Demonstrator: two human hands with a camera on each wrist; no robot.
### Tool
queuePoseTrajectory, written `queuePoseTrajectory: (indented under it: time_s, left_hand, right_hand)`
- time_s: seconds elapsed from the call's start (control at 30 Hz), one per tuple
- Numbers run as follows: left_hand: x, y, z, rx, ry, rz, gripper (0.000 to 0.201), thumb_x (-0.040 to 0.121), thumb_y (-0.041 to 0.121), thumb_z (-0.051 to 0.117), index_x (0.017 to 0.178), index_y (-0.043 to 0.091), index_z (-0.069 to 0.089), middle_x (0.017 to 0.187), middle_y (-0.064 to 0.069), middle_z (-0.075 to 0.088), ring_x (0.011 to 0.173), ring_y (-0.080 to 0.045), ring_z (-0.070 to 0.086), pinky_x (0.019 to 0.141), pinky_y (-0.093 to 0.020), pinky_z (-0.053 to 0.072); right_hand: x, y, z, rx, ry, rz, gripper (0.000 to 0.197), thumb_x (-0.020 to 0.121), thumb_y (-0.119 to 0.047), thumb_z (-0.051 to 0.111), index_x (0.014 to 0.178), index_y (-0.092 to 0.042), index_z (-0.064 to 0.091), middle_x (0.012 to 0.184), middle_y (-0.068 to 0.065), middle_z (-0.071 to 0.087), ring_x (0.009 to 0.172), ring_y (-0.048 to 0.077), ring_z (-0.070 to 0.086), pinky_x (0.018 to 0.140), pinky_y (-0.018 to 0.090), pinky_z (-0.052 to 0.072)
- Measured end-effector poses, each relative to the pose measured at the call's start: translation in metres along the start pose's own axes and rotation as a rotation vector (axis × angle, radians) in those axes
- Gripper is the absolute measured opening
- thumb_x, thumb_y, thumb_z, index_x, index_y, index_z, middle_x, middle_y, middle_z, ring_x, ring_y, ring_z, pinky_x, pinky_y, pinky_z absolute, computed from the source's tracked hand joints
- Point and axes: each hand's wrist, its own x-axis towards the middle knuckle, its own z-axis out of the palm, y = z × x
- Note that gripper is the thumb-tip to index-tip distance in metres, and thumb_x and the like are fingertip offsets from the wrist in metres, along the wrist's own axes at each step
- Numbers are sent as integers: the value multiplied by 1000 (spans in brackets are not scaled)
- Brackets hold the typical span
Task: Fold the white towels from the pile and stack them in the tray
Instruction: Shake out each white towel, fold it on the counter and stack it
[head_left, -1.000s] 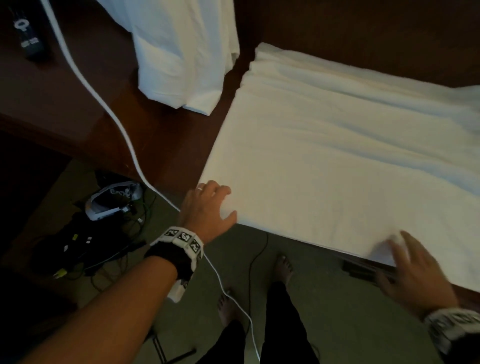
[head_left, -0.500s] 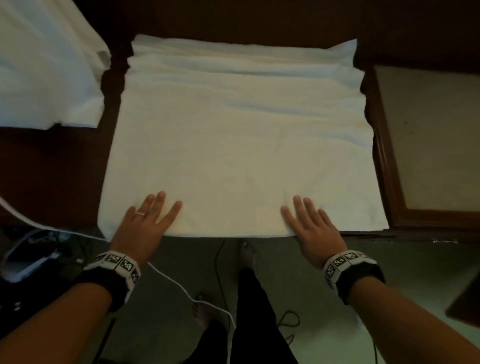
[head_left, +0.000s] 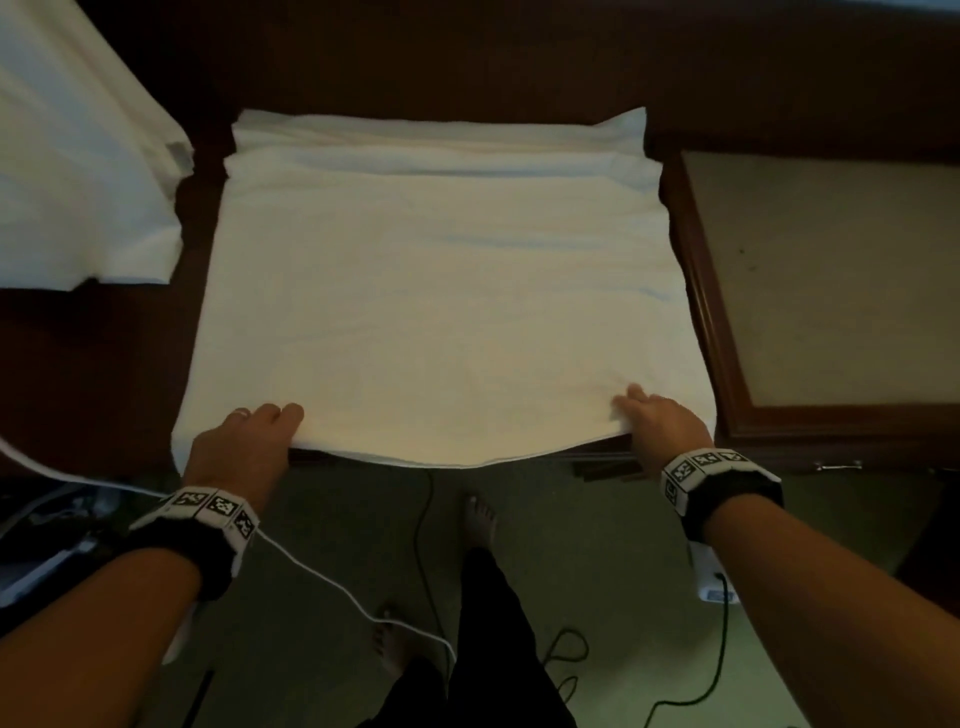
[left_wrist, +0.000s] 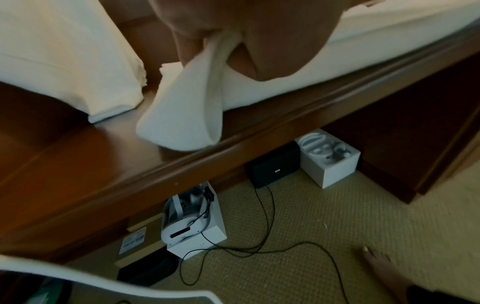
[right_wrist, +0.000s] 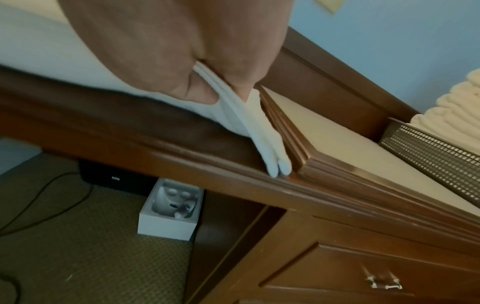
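A white towel (head_left: 447, 291) lies spread in layers on the dark wooden table (head_left: 93, 364). My left hand (head_left: 249, 441) grips its near left corner (left_wrist: 187, 123), fingers on top and thumb below. My right hand (head_left: 660, 421) pinches the near right corner (right_wrist: 257, 131), whose layered edges hang over the table's front edge. The near hem between the hands sags past the edge. The pile of white towels (head_left: 72, 171) sits at the far left. A wooden tray (head_left: 831, 291) with a pale floor stands right of the towel.
A white cable (head_left: 322, 577) runs from the left wrist down to the carpet. Under the table stand white boxes with headsets (left_wrist: 192, 222), a black box (left_wrist: 272, 170) and black cables. A perforated metal basket with a cream cloth (right_wrist: 441, 148) stands beyond the tray. My bare feet (head_left: 480, 519) are below.
Both hands slid outward from lying flat on the towel's near edge to its two near corners and took hold of them. The near edge has lifted slightly.
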Motion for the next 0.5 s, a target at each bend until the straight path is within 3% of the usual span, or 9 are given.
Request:
queuePoseTrajectory:
  time_s: [0.1,0.2,0.3,0.37,0.5]
  left_hand:
    - [5,4,-17,-58,50,-57,21,93,19,59,113,13,56,101,-12,63,88,-32,59,62,-38,36]
    - [2,1,-28,15,-7,21,24,81,11,74,101,7,61,83,-16,61,69,-37,59,52,-40,40]
    - [-5,-6,-35,146,-49,19,32,90,17,61,120,18,51,102,-6,62,89,-27,62,67,-38,51]
    - [-15,-11,-38,160,-66,-2,27,97,20,48,122,24,42,106,0,60,95,-20,61,76,-35,54]
    - [-42,-22,-32,171,-202,66,27,102,21,41,126,30,47,120,2,60,105,-14,61,87,-27,51]
  right_hand:
    - [-1,4,-16,-108,-103,89,30,96,-7,50,120,-16,64,114,10,66,102,29,65,85,36,52]
    - [-9,6,-26,-138,-140,117,27,96,-10,50,117,-18,65,111,10,68,101,29,66,82,35,51]
    - [-21,2,-34,-118,-158,131,23,95,-6,50,111,-14,64,108,11,68,97,28,66,76,33,50]
    - [-29,-2,-38,-126,-175,148,21,95,-5,50,109,-13,64,106,11,67,95,28,66,72,31,47]
    - [-52,-9,-41,-156,-216,171,18,94,-9,55,108,-14,65,106,9,67,94,26,66,74,31,50]
